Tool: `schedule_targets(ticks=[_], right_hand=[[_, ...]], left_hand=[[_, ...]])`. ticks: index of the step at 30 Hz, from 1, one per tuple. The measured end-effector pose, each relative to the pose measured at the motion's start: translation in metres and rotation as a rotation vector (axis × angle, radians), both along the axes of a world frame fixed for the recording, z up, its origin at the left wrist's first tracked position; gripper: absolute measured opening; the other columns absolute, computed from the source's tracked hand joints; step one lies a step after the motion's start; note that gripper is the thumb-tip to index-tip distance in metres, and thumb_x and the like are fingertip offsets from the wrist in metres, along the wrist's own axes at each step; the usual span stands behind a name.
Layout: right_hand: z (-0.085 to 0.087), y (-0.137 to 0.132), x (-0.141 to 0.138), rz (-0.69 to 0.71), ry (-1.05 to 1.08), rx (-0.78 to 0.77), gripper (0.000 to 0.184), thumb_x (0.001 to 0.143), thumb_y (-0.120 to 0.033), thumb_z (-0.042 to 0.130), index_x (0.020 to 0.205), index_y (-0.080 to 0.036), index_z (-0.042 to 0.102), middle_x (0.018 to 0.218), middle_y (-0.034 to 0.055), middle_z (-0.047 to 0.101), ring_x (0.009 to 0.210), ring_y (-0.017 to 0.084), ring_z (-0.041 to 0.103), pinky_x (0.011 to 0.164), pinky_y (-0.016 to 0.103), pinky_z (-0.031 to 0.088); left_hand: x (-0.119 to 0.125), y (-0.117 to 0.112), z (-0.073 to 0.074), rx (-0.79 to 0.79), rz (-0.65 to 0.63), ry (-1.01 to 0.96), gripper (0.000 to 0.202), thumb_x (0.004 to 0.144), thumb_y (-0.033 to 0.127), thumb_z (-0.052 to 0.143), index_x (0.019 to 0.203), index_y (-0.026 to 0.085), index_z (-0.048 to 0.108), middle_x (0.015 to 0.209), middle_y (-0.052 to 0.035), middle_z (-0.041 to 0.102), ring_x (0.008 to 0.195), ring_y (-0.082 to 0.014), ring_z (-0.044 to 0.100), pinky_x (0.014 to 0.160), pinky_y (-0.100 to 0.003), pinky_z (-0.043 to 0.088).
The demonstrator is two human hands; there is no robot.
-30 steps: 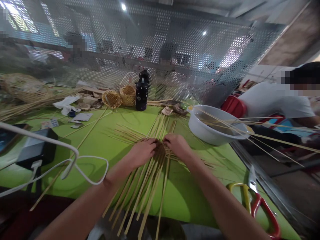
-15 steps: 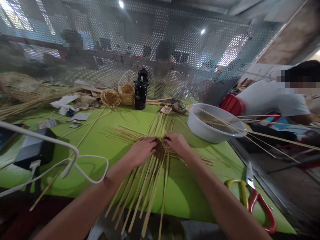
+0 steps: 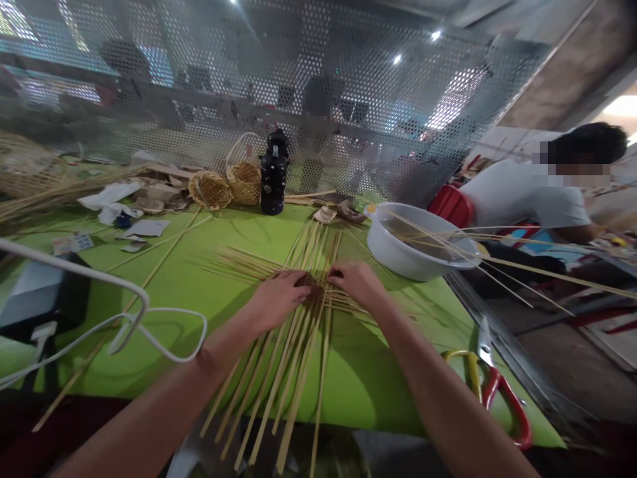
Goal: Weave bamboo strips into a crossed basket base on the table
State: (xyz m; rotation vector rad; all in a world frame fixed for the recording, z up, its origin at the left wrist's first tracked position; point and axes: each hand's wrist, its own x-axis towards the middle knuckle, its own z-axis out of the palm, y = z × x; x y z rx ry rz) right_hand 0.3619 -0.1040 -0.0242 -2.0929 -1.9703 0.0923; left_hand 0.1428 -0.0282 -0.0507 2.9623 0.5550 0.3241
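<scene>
Several long bamboo strips (image 3: 293, 358) lie crossed on the green table (image 3: 189, 285), woven together at a dark centre (image 3: 316, 292). My left hand (image 3: 276, 299) rests on the strips left of that centre, fingers curled and pressing down. My right hand (image 3: 355, 282) presses on the strips at the right of the centre, its fingers bent onto the weave. More strip ends (image 3: 243, 262) fan out to the left and away from me.
A white basin (image 3: 415, 249) holding thin strips stands at the right. Red and yellow scissors (image 3: 490, 385) lie near the right edge. A dark bottle (image 3: 273, 174) and two small woven baskets (image 3: 231, 186) stand at the back. White cable (image 3: 149, 325) and a dark box (image 3: 40, 299) lie left. A person in white (image 3: 542, 192) sits at right.
My two hands have drawn closer together over the woven centre, now nearly covering it. The view has shifted slightly; the strips stay in place.
</scene>
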Motion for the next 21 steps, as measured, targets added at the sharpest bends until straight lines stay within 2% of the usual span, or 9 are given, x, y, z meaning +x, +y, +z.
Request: schedule_targets(ticks=[6,12,16,21], right_hand=[[-0.005,0.003,0.002,0.034,-0.021,0.022,0.012,0.089,-0.014,0.066,0.084,-0.018,0.076,0.087,0.0053,0.076,0.085,0.018,0.067,0.076,0.026,0.041],[0.0,0.001,0.007,0.017,0.07,0.011,0.01,0.087,-0.015,0.068,0.084,-0.018,0.077,0.085,0.0033,0.077,0.082,0.017,0.067,0.074,0.026,0.042],[0.002,-0.001,0.004,0.032,0.047,0.011,0.007,0.085,-0.019,0.071,0.086,-0.019,0.078,0.088,0.0036,0.077,0.085,0.018,0.067,0.073,0.026,0.042],[-0.001,0.001,-0.004,0.04,-0.022,-0.004,0.007,0.087,-0.018,0.07,0.086,-0.019,0.077,0.089,0.005,0.076,0.086,0.019,0.067,0.075,0.026,0.042]], left_hand=[[0.001,-0.001,0.001,-0.016,-0.002,-0.004,0.039,0.103,0.028,0.044,0.133,0.037,0.066,0.146,-0.0064,0.055,0.128,-0.0279,0.054,0.11,-0.047,0.043],[0.002,0.0,0.002,-0.028,0.005,0.011,0.038,0.103,0.028,0.044,0.135,0.032,0.064,0.149,-0.0072,0.053,0.13,-0.0279,0.054,0.111,-0.047,0.042],[0.002,0.0,0.001,-0.033,0.0,0.006,0.038,0.102,0.026,0.046,0.135,0.029,0.064,0.149,-0.008,0.053,0.133,-0.0281,0.052,0.113,-0.047,0.04],[0.0,-0.002,0.002,-0.038,-0.019,0.004,0.037,0.102,0.031,0.047,0.135,0.035,0.064,0.152,-0.0071,0.049,0.137,-0.0286,0.049,0.115,-0.049,0.038]])
